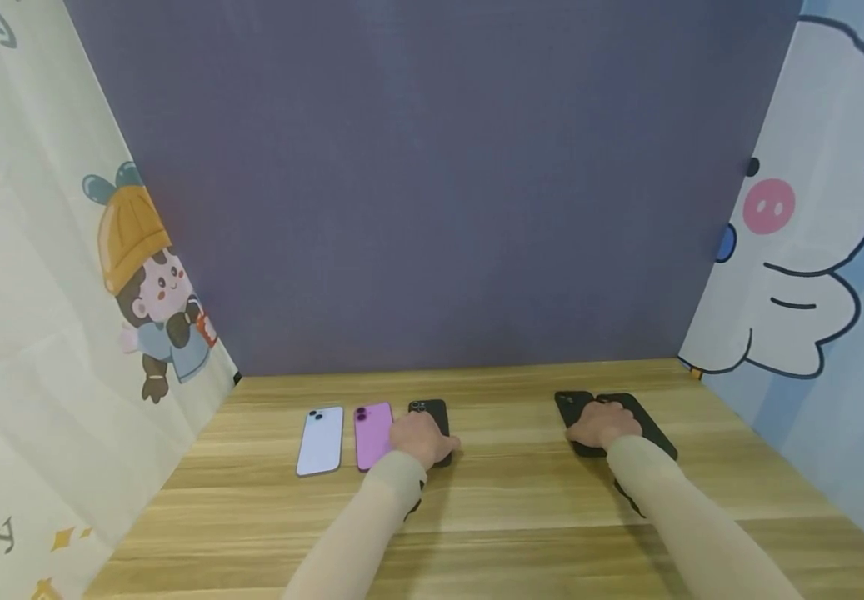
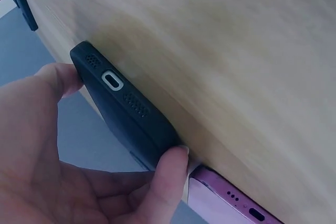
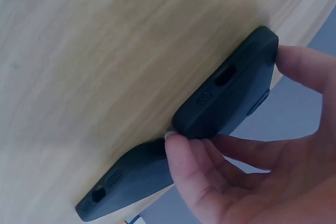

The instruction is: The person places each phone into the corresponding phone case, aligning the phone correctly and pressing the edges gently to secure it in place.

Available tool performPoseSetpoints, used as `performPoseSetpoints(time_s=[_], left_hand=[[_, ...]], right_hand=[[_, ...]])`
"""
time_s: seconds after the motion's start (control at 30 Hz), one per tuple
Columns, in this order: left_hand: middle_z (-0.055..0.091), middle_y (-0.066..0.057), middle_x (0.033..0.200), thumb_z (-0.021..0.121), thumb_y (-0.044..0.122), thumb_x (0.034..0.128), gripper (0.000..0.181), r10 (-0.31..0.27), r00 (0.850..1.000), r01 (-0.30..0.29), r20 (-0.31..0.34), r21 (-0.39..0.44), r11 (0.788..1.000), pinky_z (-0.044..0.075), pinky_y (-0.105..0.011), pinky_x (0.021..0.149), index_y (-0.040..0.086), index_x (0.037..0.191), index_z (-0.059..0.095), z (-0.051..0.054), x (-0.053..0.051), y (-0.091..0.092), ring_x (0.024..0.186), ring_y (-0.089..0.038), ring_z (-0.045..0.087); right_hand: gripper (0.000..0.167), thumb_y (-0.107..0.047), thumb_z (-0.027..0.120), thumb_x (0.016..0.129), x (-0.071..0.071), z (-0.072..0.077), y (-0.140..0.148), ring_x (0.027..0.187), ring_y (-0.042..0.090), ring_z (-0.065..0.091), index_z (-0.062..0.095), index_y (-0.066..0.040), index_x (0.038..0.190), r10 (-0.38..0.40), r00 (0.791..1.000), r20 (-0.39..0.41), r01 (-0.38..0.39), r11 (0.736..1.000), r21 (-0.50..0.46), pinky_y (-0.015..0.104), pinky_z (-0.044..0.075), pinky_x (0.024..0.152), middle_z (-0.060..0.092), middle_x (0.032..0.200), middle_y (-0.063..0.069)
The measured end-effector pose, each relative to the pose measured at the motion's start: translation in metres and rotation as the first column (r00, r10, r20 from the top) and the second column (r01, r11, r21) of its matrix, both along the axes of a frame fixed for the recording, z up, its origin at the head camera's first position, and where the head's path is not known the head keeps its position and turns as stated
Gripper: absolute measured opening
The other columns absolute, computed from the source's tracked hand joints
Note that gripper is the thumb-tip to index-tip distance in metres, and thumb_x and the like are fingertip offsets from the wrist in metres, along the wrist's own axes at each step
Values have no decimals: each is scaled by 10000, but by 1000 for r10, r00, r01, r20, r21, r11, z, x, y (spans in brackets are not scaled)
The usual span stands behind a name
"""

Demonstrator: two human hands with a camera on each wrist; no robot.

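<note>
My left hand grips a black phone by its two long sides, thumb on one and fingers on the other. This phone lies back up in a black case, its charging port ringed in silver. Beside it lies a pink phone, and further left a pale lilac phone. On the right, my right hand holds another black-cased phone between thumb and fingers. A second black-cased phone sits close beside it, near those fingertips. I cannot tell whether these two cases have phones inside.
The wooden table ends at a dark grey panel behind. Printed cloth curtains hang at the left and the right. Bare table lies between my two hands.
</note>
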State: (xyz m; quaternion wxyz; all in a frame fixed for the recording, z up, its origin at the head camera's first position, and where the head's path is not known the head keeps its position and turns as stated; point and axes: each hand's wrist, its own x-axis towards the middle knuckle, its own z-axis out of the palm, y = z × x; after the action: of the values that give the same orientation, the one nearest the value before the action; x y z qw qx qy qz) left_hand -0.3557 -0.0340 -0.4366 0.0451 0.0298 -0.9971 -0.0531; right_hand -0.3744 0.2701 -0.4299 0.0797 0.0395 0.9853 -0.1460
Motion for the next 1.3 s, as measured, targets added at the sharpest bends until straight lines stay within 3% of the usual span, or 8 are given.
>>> performPoseSetpoints(time_s=[0.3, 0.37, 0.53, 0.67, 1.0, 1.17, 1.3], left_hand=[[596, -67, 610, 733, 592, 852, 547, -25, 999, 24, 21, 40, 999, 501, -316, 473, 74, 687, 670, 10, 7, -4, 516, -157, 552], [604, -59, 611, 717, 560, 885, 513, -36, 999, 35, 34, 52, 998, 513, -323, 481, 71, 731, 694, 13, 7, -5, 511, -153, 560], [667, -109, 780, 658, 458, 957, 425, -52, 999, 52, -3, 56, 997, 524, -355, 500, 41, 920, 731, 18, 1, -14, 561, -194, 583], [653, -99, 769, 632, 407, 977, 377, -54, 998, 55, -24, 63, 997, 484, -341, 474, 54, 873, 716, 18, -4, -24, 548, -191, 560], [597, -69, 661, 603, 197, 886, 268, -34, 994, 35, -105, 3, 999, 490, -377, 497, 124, 630, 565, 19, -13, -47, 607, -234, 581], [597, -75, 660, 677, 191, 871, 265, 0, 998, 3, -67, 41, 999, 519, -358, 516, 104, 635, 592, 23, -15, -64, 588, -223, 581], [602, -102, 697, 704, 222, 876, 247, 42, 997, -39, -68, 57, 998, 509, -365, 531, 72, 695, 627, 19, -18, -83, 614, -238, 566]], right_hand=[[650, -415, 648, 935, 0, -2, -1, 1006, 528, 514, 575, 128, 1283, -16, 1000, 6, 16, 1000, -8, 617, 490, 795, 479, 1076, 369], [643, -417, 646, 938, 1, -4, 0, 995, 517, 513, 582, 125, 1278, -12, 1000, 5, 12, 1000, -6, 613, 489, 789, 481, 1066, 358], [634, -426, 649, 941, 2, -5, 0, 990, 513, 508, 596, 112, 1273, 3, 1000, -5, -3, 1000, -6, 615, 483, 785, 484, 1087, 365], [639, -425, 652, 942, 1, -7, 0, 1038, 556, 497, 589, 112, 1282, 7, 1000, -9, -7, 1000, -6, 633, 481, 798, 465, 1162, 411], [615, -431, 643, 955, 2, -8, -2, 1083, 573, 488, 605, 102, 1260, -5, 1000, -18, 5, 1000, 22, 626, 488, 803, 462, 1140, 393], [616, -433, 642, 958, 2, -9, -2, 1061, 549, 495, 606, 103, 1258, -10, 1000, -22, 10, 1000, 19, 608, 489, 790, 466, 1125, 380], [626, -437, 642, 957, 4, -9, -1, 1040, 535, 499, 601, 110, 1256, -12, 1000, -27, 12, 1000, 18, 599, 489, 779, 468, 1113, 376]])
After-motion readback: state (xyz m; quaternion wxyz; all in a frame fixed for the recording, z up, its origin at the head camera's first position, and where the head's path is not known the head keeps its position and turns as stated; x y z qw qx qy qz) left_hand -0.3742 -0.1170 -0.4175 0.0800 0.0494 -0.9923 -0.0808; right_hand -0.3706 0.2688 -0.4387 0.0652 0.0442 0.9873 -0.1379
